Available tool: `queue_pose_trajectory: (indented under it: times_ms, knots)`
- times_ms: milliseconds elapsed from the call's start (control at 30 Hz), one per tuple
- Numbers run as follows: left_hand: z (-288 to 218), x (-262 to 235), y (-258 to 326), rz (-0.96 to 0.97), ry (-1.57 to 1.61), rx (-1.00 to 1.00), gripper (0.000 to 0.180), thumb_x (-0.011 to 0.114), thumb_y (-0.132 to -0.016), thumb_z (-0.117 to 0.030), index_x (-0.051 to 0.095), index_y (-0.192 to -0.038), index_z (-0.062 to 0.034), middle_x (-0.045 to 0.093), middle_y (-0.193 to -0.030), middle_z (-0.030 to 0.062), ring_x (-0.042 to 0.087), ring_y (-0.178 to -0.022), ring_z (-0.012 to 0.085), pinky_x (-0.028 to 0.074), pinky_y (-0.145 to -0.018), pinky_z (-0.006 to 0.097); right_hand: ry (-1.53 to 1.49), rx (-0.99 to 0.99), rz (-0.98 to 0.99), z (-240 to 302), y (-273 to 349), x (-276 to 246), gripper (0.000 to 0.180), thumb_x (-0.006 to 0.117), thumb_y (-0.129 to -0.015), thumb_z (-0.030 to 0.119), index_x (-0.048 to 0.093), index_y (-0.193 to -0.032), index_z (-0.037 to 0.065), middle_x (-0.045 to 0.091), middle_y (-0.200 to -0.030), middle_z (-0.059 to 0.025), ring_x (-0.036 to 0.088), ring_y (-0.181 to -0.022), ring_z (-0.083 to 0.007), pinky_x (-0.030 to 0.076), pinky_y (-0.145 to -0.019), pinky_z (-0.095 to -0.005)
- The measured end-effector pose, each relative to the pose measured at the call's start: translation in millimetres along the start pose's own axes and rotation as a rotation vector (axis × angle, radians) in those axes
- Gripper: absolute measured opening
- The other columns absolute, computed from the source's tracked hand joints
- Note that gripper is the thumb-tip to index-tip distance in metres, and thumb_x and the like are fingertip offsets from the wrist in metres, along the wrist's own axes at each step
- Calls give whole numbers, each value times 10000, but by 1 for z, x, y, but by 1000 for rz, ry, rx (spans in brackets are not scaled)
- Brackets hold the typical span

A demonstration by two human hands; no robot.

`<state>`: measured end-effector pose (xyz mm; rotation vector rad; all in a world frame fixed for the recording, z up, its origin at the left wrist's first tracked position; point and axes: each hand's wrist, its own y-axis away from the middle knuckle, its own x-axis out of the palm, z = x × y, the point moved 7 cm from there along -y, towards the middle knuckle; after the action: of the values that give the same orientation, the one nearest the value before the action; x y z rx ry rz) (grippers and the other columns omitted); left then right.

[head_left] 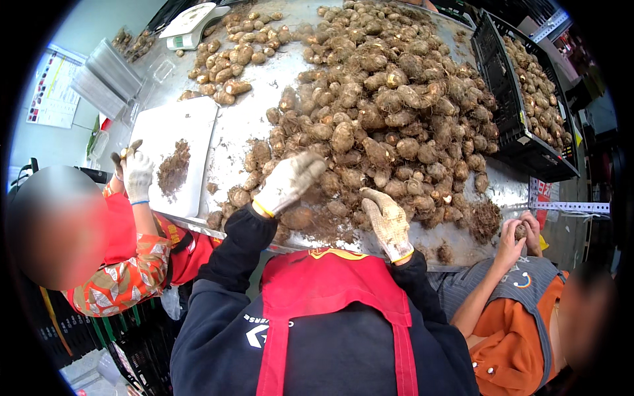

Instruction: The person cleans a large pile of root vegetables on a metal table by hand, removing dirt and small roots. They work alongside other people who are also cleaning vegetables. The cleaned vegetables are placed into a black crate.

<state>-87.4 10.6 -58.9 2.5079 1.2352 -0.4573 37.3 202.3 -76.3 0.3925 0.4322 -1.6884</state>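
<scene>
Left hand (290,181) lies curled on the taro roots (370,119), gripping nothing I can make out. Right hand (388,221) rests loose on them too; pile spreads toward 12 o'clock, left nearer.

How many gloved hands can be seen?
3: the person's left hand and right hand on the hairy roots, a co-worker's gloved hand by the white board. Others may be hidden.

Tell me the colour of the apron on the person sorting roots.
Red: the apron has red straps over a dark top, seen in the head view.
</scene>
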Motion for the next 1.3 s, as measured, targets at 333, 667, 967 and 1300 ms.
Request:
queue_pose_trajectory:
  times_ms: [333,667,967,1300]
  knots:
    - [31,26,77,177,-839,-79,458,742,-771,-317,614,-1146,-85,625,-1073,158,623,-950,351,501,-788,449,-10,-29,73,-2,4,13,254,595,-935,175,656,-1134,31,678,-1094,-154,640,-1031,-321,501,-879,-384]
    - [29,26,89,-96,-444,-112,695,819,-662,-264,548,-1271,-67,564,-1177,181,553,-1098,357,440,-959,425,24,-170,184,31,4,22,238,598,-920,172,658,-1129,75,637,-1162,-142,614,-1069,-324,495,-894,-402]
    - [-6,47,67,-72,-94,0,669,773,-719,-149,486,-1312,-30,584,-1229,161,576,-1139,254,461,-962,355,121,-229,128,74,-20,34,626,737,-802,390,556,-1298,53,583,-1263,-199,593,-1129,-362,480,-929,-435]
    - [6,61,72,-245,-132,8,630,706,-779,-139,457,-1337,10,586,-1201,224,610,-1105,331,496,-904,370,191,-429,110,59,-18,52,417,539,-894,111,562,-1294,-5,605,-1271,-206,600,-1146,-359,483,-964,-410]
